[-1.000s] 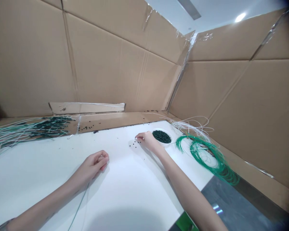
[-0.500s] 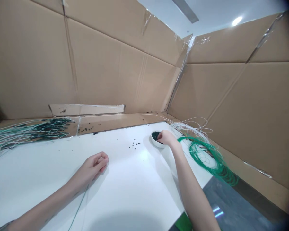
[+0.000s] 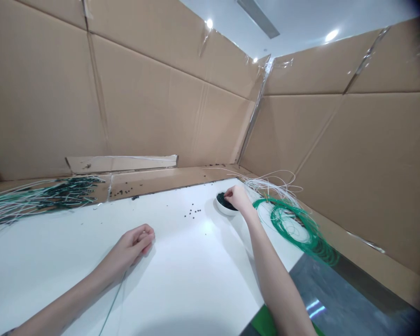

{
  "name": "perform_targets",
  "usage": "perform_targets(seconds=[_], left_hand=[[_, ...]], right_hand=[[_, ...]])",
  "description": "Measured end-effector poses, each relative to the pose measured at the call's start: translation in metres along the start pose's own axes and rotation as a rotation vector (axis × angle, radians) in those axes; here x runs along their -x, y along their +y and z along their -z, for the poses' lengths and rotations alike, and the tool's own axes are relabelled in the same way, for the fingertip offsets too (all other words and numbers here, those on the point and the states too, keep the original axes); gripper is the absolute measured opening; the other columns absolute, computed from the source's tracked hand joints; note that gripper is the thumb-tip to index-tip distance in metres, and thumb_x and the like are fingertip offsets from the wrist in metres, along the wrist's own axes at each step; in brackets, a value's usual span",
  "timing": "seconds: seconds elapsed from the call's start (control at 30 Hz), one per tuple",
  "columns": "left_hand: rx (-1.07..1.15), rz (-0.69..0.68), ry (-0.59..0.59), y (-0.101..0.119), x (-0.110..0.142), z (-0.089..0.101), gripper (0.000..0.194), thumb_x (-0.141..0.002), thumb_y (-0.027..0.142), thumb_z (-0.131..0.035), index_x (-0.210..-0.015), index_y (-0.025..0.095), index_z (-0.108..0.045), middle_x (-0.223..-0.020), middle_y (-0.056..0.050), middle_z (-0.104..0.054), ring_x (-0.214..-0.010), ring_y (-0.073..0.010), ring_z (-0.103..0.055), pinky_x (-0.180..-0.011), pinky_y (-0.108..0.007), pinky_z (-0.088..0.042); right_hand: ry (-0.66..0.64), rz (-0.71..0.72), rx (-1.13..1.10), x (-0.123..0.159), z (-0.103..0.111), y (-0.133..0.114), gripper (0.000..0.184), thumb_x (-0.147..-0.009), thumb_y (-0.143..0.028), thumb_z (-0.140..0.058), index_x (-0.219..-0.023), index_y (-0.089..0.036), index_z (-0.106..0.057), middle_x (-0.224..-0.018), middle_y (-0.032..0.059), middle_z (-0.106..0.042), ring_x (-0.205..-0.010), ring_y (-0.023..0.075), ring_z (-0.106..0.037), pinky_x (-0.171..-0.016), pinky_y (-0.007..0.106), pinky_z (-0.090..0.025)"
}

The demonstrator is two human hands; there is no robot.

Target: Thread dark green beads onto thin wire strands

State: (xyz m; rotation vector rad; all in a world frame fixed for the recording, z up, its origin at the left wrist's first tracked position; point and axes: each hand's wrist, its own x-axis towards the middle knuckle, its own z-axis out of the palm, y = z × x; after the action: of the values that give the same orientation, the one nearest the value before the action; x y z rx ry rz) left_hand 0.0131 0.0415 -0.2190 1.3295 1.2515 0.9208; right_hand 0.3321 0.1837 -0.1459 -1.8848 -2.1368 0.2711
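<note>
My left hand (image 3: 137, 243) rests on the white table, its fingers curled closed around a thin green cord (image 3: 112, 303) that trails from under the wrist toward me. My right hand (image 3: 235, 198) reaches into a small white bowl (image 3: 225, 211) of tiny dark green beads (image 3: 223, 200). The fingers are pinched together at the beads; anything between them is too small to make out. Several loose beads (image 3: 192, 213) lie on the table just left of the bowl.
Coils of green cord (image 3: 310, 240) and white strands (image 3: 275, 184) lie right of the bowl. A bundle of strands with dark green beaded ends (image 3: 70, 189) sits at the far left. Cardboard walls (image 3: 154, 107) enclose the table at the back and right.
My right hand has moved from the loose beads on the table rightward into the bowl, and its fingers now pinch there. My left hand stays in place. The camera view has shifted slightly.
</note>
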Motion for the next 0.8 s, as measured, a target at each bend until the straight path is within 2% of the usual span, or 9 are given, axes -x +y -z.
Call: perform_targets(seconds=[0.17,0.33,0.5,0.8], left_hand=[[-0.006,0.009,0.004,0.003,0.000,-0.001,0.037,-0.082,0.054,-0.048,-0.080,0.018,-0.045,-0.055,0.009,-0.037,-0.043,-0.0043,-0.021,-0.043,-0.020,-0.012],[-0.016,0.016,0.008,0.005,0.000,-0.002,0.038,-0.082,0.055,-0.048,-0.079,0.018,-0.044,-0.054,0.009,-0.036,-0.042,-0.0043,-0.021,-0.042,-0.020,-0.012],[-0.012,0.013,0.007,0.005,0.001,-0.002,0.038,-0.081,0.055,-0.049,-0.080,0.018,-0.044,-0.054,0.009,-0.037,-0.043,-0.0041,-0.021,-0.042,-0.020,-0.012],[-0.018,0.009,0.011,0.009,0.003,-0.003,0.039,-0.079,0.056,-0.049,-0.078,0.017,-0.044,-0.053,0.009,-0.037,-0.044,-0.0043,-0.022,-0.043,-0.019,-0.013]], right_hand=[[0.035,0.156,-0.126,0.006,0.002,-0.020,0.028,-0.091,-0.034,-0.054,-0.111,-0.015,-0.057,-0.112,0.0072,-0.060,-0.096,0.0178,-0.061,-0.083,0.038,-0.053],[-0.040,0.305,-0.214,0.009,-0.025,-0.043,0.027,-0.090,-0.033,-0.055,-0.109,-0.014,-0.058,-0.108,0.0065,-0.062,-0.092,0.0166,-0.062,-0.080,0.037,-0.054],[-0.106,0.334,-0.229,0.010,-0.047,-0.051,0.027,-0.090,-0.034,-0.055,-0.108,-0.015,-0.059,-0.108,0.0064,-0.062,-0.091,0.0162,-0.062,-0.080,0.036,-0.054],[-0.128,0.339,-0.228,0.008,-0.053,-0.055,0.027,-0.090,-0.034,-0.055,-0.110,-0.015,-0.058,-0.110,0.0068,-0.061,-0.093,0.0167,-0.061,-0.081,0.037,-0.053]])
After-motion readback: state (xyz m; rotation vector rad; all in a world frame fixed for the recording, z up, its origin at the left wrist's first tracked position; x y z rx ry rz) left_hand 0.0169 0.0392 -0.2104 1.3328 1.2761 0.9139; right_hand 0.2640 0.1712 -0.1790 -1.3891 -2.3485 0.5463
